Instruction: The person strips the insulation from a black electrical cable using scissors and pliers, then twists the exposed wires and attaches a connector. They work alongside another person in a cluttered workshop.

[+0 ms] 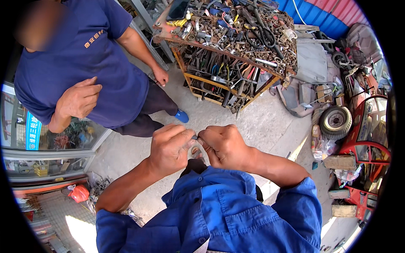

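Observation:
My left hand point(171, 147) and my right hand point(224, 146) are raised close together in front of my chest, fingers closed and thumbs turned inward. Between their fingertips a small dark piece point(194, 137) shows, mostly hidden by the fingers. Its kind is too small to tell. Just below it, a pale curved shape lies between the thumbs; I cannot tell whether it is part of the same thing. Both hands are up in the air, away from the workbench.
Ahead, a metal workbench point(219, 49) is heaped with bolts, fittings and tools, with a tool-filled shelf underneath. A person in a dark blue shirt point(80, 63) stands at the left, beside a glass cabinet point(46, 159). A wheel point(336, 121) and red vehicle frame point(373, 145) are at right.

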A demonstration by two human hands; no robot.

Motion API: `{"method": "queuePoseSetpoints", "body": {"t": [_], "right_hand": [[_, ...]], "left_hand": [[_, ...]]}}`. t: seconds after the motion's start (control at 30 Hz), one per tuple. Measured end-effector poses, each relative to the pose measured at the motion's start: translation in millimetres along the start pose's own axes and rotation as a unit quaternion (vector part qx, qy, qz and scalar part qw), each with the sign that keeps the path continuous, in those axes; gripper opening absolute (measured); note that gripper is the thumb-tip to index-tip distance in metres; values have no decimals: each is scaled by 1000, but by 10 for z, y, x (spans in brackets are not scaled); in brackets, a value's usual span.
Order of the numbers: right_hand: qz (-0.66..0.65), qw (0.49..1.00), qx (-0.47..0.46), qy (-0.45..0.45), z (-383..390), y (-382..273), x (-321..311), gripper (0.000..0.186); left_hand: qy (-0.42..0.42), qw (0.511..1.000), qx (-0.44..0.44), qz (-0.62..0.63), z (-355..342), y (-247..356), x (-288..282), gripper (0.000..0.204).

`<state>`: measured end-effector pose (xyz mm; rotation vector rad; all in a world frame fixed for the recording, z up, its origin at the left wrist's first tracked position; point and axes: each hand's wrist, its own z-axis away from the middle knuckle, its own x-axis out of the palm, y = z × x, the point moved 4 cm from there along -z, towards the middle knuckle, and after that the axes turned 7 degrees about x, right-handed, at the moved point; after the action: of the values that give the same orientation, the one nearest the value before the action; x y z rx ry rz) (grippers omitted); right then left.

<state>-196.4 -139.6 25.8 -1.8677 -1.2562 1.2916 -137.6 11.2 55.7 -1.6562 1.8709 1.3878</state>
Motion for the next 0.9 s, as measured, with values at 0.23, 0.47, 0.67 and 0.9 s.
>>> {"method": "queuePoseSetpoints", "body": {"t": [0.23,0.47,0.67,0.9], "right_hand": [[-71,995,41,-59,-105,18,-76,10],[-77,996,47,-19,-32,45,-18,14],[-28,999,27,-23,-67,72,-34,15],[-15,998,32,-53,-116,111,-167,17]], "left_hand": [[4,1000,19,-8,-11,19,-1,18],[29,1000,-4,12,2,-7,53,16],[9,1000,-2,-18,21,-43,87,13],[-32,988,-97,118,-10,-159,-72,29]]}}
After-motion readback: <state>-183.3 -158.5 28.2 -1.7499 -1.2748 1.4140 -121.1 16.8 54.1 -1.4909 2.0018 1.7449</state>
